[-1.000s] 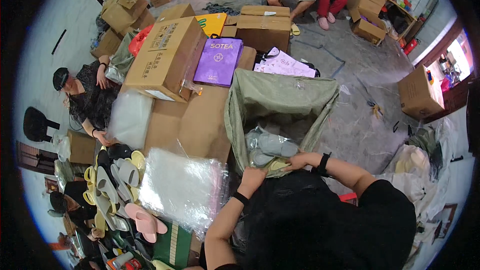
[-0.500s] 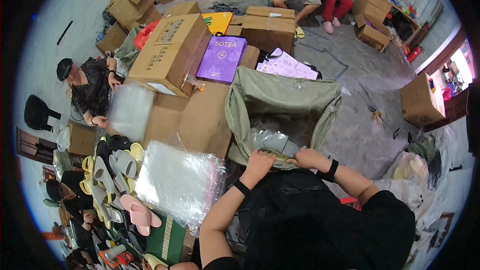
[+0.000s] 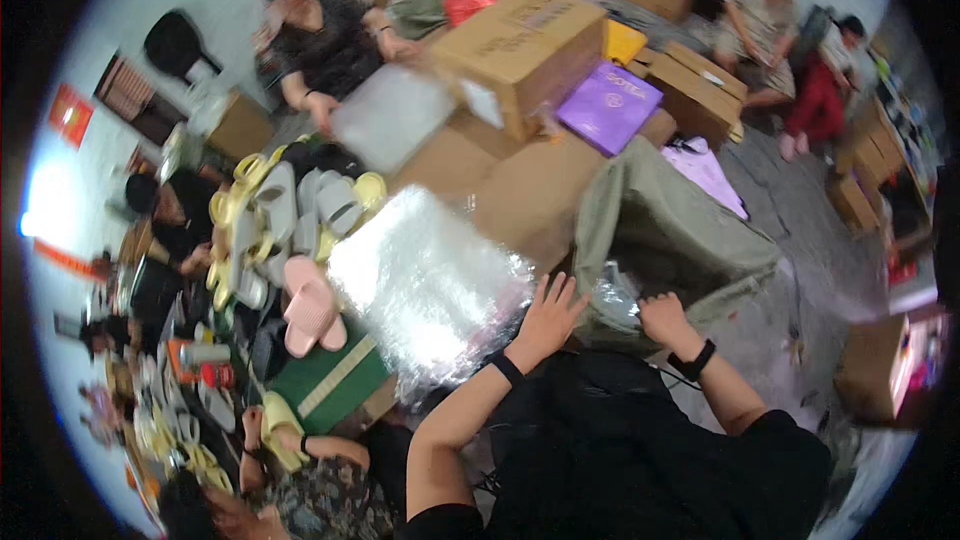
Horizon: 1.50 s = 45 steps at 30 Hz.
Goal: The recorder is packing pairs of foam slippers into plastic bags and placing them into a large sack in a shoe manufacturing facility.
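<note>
My left hand is open, its fingers spread, between the stack of clear plastic bags and the near left edge of a green woven sack. Inside the sack's mouth lie clear plastic-wrapped items, their contents hard to make out. My right hand is at the sack's near side, fingers curled in beside the wrapped items; what they grip is hidden. Left of the bag stack lies a pair of pink slippers, with grey slippers behind.
A large cardboard box and a purple bag stand on the brown cardboard-covered table. Across it, a co-worker handles a stack of translucent sheets. Another person at the lower left touches yellow-green slippers. Pale purple bags lie behind the sack.
The view has swung left, so the scene sits further right. My left hand has let go at the sack's near rim and opened toward the bag stack. My right hand stays at the sack.
</note>
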Tool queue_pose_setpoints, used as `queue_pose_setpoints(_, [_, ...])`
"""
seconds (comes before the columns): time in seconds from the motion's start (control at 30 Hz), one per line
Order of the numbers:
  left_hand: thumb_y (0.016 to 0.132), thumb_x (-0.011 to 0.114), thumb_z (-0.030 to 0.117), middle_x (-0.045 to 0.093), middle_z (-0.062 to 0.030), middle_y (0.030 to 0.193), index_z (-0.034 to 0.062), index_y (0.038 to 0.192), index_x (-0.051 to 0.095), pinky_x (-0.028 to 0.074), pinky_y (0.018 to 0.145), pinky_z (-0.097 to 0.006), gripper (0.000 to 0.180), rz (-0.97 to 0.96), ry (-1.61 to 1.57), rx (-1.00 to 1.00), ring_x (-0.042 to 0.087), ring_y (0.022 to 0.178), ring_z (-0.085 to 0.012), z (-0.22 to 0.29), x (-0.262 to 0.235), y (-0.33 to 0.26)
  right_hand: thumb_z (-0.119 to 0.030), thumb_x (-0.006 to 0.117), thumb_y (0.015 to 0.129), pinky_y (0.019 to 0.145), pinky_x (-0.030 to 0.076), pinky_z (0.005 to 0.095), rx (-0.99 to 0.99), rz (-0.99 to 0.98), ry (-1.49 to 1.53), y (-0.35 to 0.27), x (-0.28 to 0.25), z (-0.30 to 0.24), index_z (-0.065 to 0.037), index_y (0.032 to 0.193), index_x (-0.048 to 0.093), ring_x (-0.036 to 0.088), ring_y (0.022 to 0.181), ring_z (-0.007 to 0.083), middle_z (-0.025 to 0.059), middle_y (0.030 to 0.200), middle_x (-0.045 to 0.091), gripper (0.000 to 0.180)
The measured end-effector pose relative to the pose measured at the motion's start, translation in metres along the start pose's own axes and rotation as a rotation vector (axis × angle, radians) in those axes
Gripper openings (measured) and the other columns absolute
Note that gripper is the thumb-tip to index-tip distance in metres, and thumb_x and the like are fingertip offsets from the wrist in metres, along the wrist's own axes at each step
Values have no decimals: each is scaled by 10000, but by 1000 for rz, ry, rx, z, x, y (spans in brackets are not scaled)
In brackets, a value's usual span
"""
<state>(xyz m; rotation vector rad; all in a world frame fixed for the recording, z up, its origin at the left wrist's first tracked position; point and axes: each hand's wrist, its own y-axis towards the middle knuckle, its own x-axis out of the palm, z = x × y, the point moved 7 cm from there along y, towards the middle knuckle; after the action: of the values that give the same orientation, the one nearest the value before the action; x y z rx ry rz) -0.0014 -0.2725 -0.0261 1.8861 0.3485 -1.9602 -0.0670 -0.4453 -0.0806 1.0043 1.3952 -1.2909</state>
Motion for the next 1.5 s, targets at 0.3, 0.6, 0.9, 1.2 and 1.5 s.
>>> queue_pose_setpoints(0.3, [857,470,380,391,-159,1299,194,1221,481,261,942,-593,410,-365,-14,-837,325,1217,-375,-123,65,-213,-197,538,795,767,431,431,-543,42,434,118,-72,-229,-95,1102,518,544,879,301,126,983,533,323])
queue_pose_setpoints(0.6, [798,544,239,406,-205,1250,33,1219,433,301,937,-478,482,309,-102,-952,370,1155,-366,-185,28,-292,-191,460,825,816,437,466,-324,-310,210,163,28,-366,-212,1301,376,499,1005,390,214,1223,421,484])
queue_pose_setpoints(0.9, [735,652,100,523,-209,1072,-63,1147,435,409,844,-381,493,1334,-579,-1470,520,981,-321,-340,27,-446,-143,519,777,941,318,515,-378,-191,115,151,-5,-381,-194,1316,351,399,1165,371,197,1325,344,567])
queue_pose_setpoints(1.2, [887,498,144,519,-94,971,-41,993,406,435,742,-285,233,1575,-953,-1371,513,857,-151,-327,-46,-405,-189,478,791,827,446,402,-587,-214,198,162,50,-363,-169,1267,399,521,1003,320,111,1212,454,482])
queue_pose_setpoints(1.5, [931,401,201,500,-113,1105,2,1159,383,446,845,-351,303,1638,-1534,-754,524,989,-209,-241,-193,-322,-279,548,787,930,376,431,-572,-673,359,170,12,-361,-165,1360,243,390,1171,361,166,1321,343,659])
